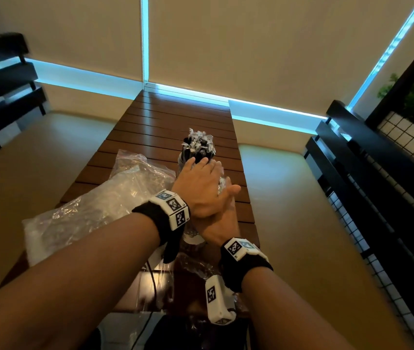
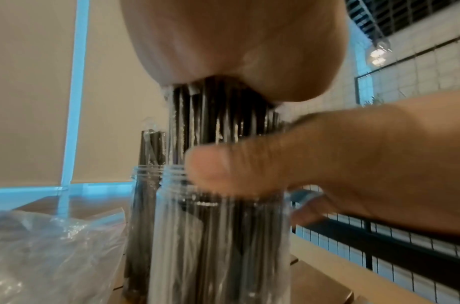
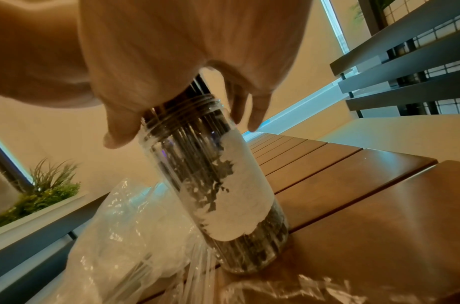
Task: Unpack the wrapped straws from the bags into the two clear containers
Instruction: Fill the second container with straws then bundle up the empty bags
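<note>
The near clear container (image 3: pixel 252 185), with a white label, stands on the table packed with black wrapped straws (image 2: pixel 218 115) that rise above its rim. My left hand (image 1: pixel 200 183) crosses over and lies flat on the straw tops, and its palm (image 2: pixel 236 45) presses on them. My right hand (image 1: pixel 222 218) sits under it. Its thumb (image 2: pixel 236 170) and fingers (image 3: pixel 249 111) curl round the bundle at the container's threaded mouth. Just behind stands the far clear container (image 2: pixel 143 205), also filled with wrapped straws (image 1: pixel 198 144).
Crumpled clear plastic bags (image 1: pixel 105 203) lie left of the containers, and another bag (image 3: pixel 288 288) lies at the near edge. The narrow slatted wooden table (image 1: pixel 165 122) runs away from me. Beige benches flank the table, and black railings stand at both sides.
</note>
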`<action>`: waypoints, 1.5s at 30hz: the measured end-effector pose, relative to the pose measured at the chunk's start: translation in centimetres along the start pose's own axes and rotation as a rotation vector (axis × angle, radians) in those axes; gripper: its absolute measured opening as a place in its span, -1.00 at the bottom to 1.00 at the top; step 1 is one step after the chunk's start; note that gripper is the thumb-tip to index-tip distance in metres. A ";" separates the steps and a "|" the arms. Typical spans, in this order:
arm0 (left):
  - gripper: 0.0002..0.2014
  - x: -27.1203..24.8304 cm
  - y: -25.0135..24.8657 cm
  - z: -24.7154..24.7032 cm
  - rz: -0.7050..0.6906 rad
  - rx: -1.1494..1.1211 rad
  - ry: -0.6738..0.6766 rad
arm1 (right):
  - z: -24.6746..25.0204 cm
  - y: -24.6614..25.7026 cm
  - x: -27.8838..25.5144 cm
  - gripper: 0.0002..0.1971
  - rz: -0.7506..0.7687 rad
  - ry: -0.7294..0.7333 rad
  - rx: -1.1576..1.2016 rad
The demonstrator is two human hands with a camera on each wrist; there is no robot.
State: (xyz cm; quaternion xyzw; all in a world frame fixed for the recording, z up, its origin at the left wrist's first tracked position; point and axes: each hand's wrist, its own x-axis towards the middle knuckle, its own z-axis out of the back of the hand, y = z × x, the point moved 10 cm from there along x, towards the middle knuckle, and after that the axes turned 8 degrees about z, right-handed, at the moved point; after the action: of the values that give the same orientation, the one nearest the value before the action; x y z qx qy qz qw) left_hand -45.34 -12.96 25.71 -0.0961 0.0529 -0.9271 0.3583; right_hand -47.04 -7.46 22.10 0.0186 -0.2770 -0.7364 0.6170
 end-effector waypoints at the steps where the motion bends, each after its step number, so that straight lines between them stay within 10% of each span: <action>1: -0.03 0.0 0.1 0.0 -0.007 -0.033 0.020 | -0.7 -1.1 -0.7 -0.03 -0.113 0.050 0.048; 3: 0.05 -0.1 0.3 0.9 -0.034 -0.217 0.019 | -2.1 -4.2 -3.5 0.24 -0.468 0.171 0.229; 5: 0.15 -0.5 1.4 3.4 -0.028 -0.497 -0.056 | -4.2 -5.0 -6.5 0.06 -0.585 0.505 0.161; 8: 0.10 -1.5 4.5 7.2 0.042 -0.766 -0.207 | -6.0 -2.5 -7.2 -0.55 -0.371 0.729 -0.007; 12: -0.55 -3.4 13.3 8.4 0.291 -0.788 -0.319 | -6.5 4.3 -2.7 -0.83 -0.017 0.449 -0.063; 14: -0.56 -4.8 19.6 5.3 0.472 -0.596 -0.185 | -6.5 7.6 -0.7 -0.82 0.085 0.302 0.071; 19: -0.37 -12.3 29.2 -6.7 0.682 0.038 0.641 | -9.1 9.3 2.6 -0.42 -0.019 0.216 0.245; 26: 0.21 -18.1 30.3 -12.1 0.612 0.029 0.656 | -16.9 4.3 4.6 -0.77 -0.447 0.335 0.448; 32: 0.18 -18.3 30.9 -12.3 0.567 -0.059 0.581 | -18.0 8.5 5.7 -0.73 -0.057 0.731 0.005; 45: 0.02 -18.5 30.7 -12.1 0.509 -0.125 0.456 | -22.6 15.1 1.4 -0.93 0.440 0.990 -0.415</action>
State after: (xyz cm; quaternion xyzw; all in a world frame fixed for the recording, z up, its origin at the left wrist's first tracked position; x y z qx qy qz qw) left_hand -14.46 -22.84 6.19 0.1080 0.2104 -0.8006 0.5506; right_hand -25.48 -18.74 9.96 0.1815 0.1976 -0.5333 0.8023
